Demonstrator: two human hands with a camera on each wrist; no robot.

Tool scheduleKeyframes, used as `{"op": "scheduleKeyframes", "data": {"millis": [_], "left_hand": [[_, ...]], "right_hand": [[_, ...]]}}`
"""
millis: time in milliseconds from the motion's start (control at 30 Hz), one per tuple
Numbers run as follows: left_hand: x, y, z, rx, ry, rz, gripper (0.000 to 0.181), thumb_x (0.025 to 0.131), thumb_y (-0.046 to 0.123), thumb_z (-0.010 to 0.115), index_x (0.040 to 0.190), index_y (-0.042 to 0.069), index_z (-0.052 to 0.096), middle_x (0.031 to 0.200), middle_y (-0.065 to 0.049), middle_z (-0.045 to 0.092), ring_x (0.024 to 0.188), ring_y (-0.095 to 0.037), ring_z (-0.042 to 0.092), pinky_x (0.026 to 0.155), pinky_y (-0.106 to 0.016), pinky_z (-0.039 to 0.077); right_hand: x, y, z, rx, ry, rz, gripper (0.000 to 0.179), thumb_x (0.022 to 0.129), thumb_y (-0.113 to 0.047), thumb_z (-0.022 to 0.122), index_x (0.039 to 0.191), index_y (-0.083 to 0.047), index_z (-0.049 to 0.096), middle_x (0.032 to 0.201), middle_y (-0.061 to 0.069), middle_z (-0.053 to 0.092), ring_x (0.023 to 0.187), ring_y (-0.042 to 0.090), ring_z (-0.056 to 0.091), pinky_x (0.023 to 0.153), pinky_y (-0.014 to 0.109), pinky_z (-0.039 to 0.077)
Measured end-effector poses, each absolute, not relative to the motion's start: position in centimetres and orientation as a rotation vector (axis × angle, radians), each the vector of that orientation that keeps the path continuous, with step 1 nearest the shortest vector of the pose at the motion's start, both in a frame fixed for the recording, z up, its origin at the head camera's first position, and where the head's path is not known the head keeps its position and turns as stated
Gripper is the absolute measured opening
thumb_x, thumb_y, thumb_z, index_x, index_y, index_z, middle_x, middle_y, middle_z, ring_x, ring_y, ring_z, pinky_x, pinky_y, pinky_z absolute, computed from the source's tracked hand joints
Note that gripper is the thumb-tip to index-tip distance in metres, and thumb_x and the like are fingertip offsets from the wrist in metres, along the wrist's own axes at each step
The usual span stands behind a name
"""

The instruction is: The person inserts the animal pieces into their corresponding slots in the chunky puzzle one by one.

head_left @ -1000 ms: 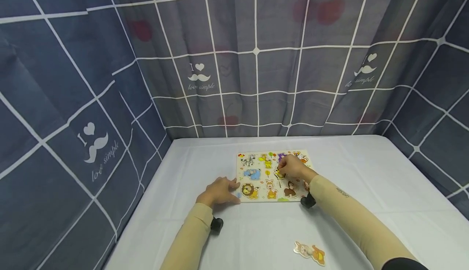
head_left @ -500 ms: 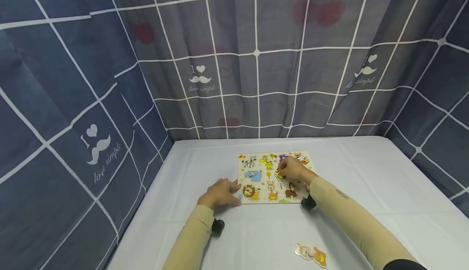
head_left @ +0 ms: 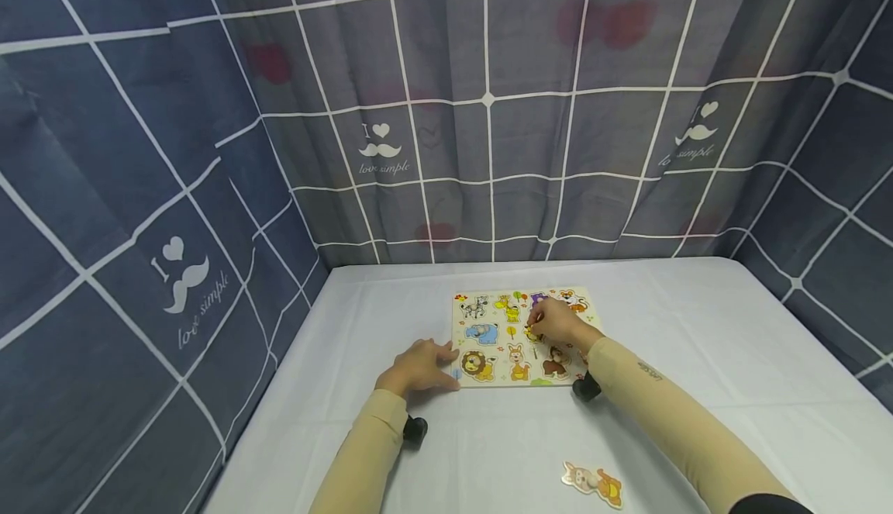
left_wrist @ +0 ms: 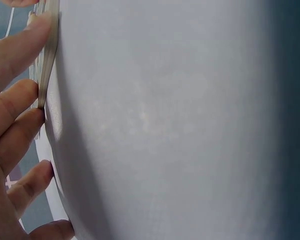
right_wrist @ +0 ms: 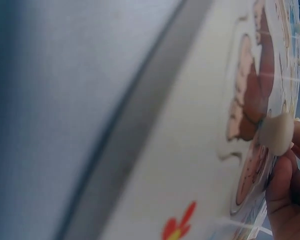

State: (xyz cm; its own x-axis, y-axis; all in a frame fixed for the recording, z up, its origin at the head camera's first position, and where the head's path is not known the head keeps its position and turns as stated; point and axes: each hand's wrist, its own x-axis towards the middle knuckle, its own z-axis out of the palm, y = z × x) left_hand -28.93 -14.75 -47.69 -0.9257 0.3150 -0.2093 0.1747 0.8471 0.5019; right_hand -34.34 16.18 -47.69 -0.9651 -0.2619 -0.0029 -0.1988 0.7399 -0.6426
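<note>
A wooden peg puzzle board (head_left: 512, 352) with animal pieces lies on the table. My left hand (head_left: 421, 365) rests at its left edge, fingers spread; in the left wrist view the fingertips (left_wrist: 27, 90) touch the board's side. Over the right part of the board my right hand (head_left: 558, 322) pinches a yellow puzzle piece (head_left: 533, 334), mostly hidden under the fingers. In the right wrist view, thumb and fingers (right_wrist: 282, 187) meet just behind the pale knob (right_wrist: 277, 134) of a brown animal piece. Lion (head_left: 477, 365), kangaroo (head_left: 518, 363) and elephant (head_left: 483, 333) pieces lie in the board.
A loose puzzle piece (head_left: 592, 484), tan and orange with long ears, lies near the front of the white-covered table (head_left: 488, 452). Dark gridded curtains (head_left: 453, 212) stand behind and at both sides of the table.
The view shifts slightly. Both hands keep their places at the board, and the loose piece stays where it lies.
</note>
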Motion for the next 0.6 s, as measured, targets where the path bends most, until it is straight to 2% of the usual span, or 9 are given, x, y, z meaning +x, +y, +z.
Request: {"op": "scheduleKeyframes", "data": {"millis": [300, 467, 600], "left_hand": [[-29.1, -14.7, -47.7, 0.368, 2.747, 0.703, 0.066, 0.071, 0.041, 0.087, 0.132, 0.027, 0.066, 0.153, 0.011, 0.048, 0.152, -0.032, 0.030, 0.118, -0.067, 0.026], [-29.0, -14.7, -47.6, 0.361, 2.740, 0.708, 0.066, 0.071, 0.042, 0.087, 0.132, 0.028, 0.066, 0.153, 0.011, 0.047, 0.152, -0.031, 0.028, 0.118, -0.068, 0.025], [-29.0, -14.7, -47.5, 0.368, 2.740, 0.707, 0.066, 0.071, 0.042, 0.087, 0.132, 0.027, 0.066, 0.153, 0.010, 0.048, 0.152, -0.032, 0.029, 0.117, -0.069, 0.025]], "right_hand": [[-33.8, 16.1, -47.4, -0.330, 2.833, -1.024, 0.015, 0.083, -0.003, 0.072, 0.097, 0.001, 0.070, 0.088, 0.009, 0.066, 0.073, 0.016, 0.055, 0.064, 0.027, 0.048], [-33.4, 16.3, -47.5, -0.327, 2.846, -1.027, 0.015, 0.083, -0.004, 0.072, 0.096, 0.003, 0.070, 0.092, 0.012, 0.069, 0.075, 0.017, 0.057, 0.065, 0.028, 0.050], [-33.2, 16.5, -47.5, -0.333, 2.885, -0.996, 0.018, 0.082, -0.006, 0.074, 0.097, 0.004, 0.071, 0.097, 0.015, 0.071, 0.081, 0.019, 0.062, 0.072, 0.033, 0.055]]}}
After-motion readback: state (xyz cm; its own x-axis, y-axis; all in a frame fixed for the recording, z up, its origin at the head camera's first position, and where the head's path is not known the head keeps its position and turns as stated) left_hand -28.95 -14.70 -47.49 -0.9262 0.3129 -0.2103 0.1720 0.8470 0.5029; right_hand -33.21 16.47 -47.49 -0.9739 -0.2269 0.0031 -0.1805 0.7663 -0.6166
